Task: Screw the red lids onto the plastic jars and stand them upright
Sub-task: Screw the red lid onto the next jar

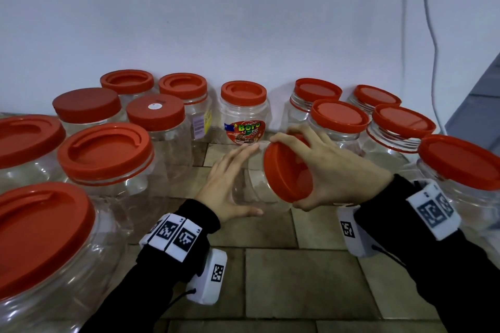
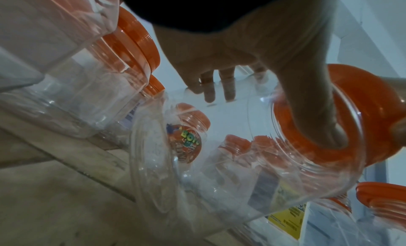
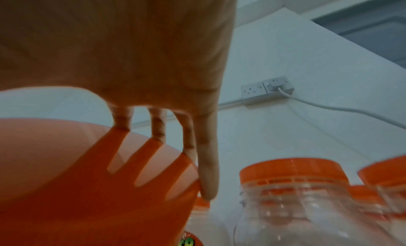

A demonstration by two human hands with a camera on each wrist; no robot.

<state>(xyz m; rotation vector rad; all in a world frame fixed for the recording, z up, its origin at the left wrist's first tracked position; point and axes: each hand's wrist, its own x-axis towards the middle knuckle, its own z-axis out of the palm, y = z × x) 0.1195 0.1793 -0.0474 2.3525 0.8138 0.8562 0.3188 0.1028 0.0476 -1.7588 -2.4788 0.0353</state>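
A clear plastic jar (image 1: 253, 177) lies on its side in mid-air at the centre of the head view, its mouth pointing right. My left hand (image 1: 230, 184) holds its body, fingers over the top and thumb underneath. A red lid (image 1: 286, 170) sits on the jar's mouth. My right hand (image 1: 332, 167) grips this lid by the rim with spread fingers. In the left wrist view the jar (image 2: 219, 162) fills the middle, with the lid (image 2: 362, 114) at the right. The right wrist view has the lid (image 3: 77, 180) under my right hand's fingers (image 3: 208, 171).
Several upright jars with red lids stand on the tiled surface (image 1: 297, 278): large ones at the left (image 1: 105, 151), a labelled one at the back (image 1: 243, 116), more at the right (image 1: 460, 162). A white cable (image 1: 433, 35) hangs down the wall from a socket (image 3: 266, 89).
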